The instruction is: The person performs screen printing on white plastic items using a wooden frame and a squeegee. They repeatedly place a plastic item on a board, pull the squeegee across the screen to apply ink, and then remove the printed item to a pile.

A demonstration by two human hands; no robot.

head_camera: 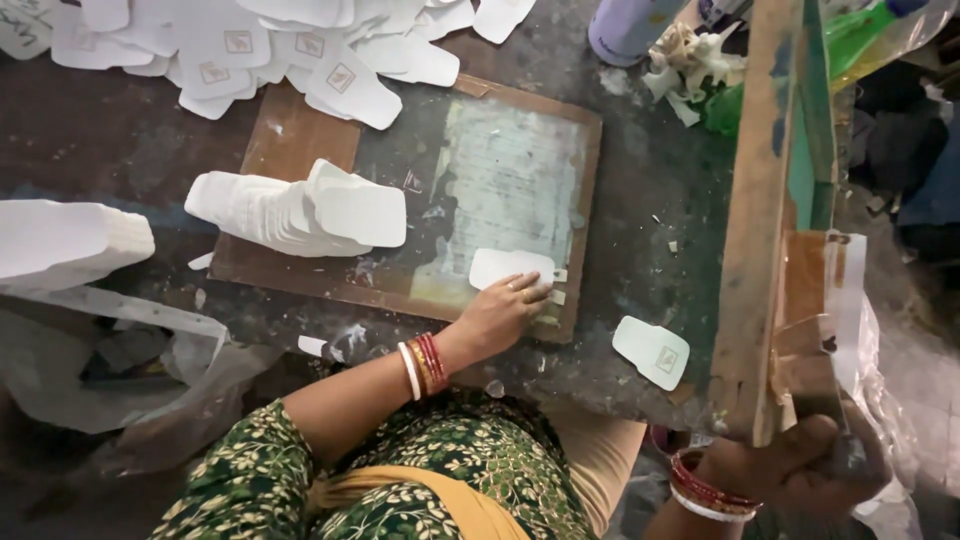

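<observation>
Fingertips (pixel 535 290) of the left hand (pixel 503 312) lie flat and close together on a blank white card (pixel 505 266), pressing it down rather than pinching it. The card sits at the near edge of the stained panel on the brown board (pixel 290 150), touching the small paper tabs beside the fingers. The right hand (pixel 800 465) is curled tight around the bottom corner of the wooden frame (pixel 765 200), thumb across the front, holding it tipped up on edge at the right of the table (pixel 640 200), well clear of the board.

By the look of it, this is the placing step: a fresh card is being squared against the tabs while the frame is held up out of the way. The next move calls for the card to stay put as the left hand comes off it, and for the frame to come down squarely over it (any slide would spoil the alignment).

The left forearm reaches forward from the lap, wrist straight, bangles just short of the table edge. A fanned stack of cards (pixel 300 212) lies on the board's left, and one printed card (pixel 652 350) sits near the frame.
</observation>
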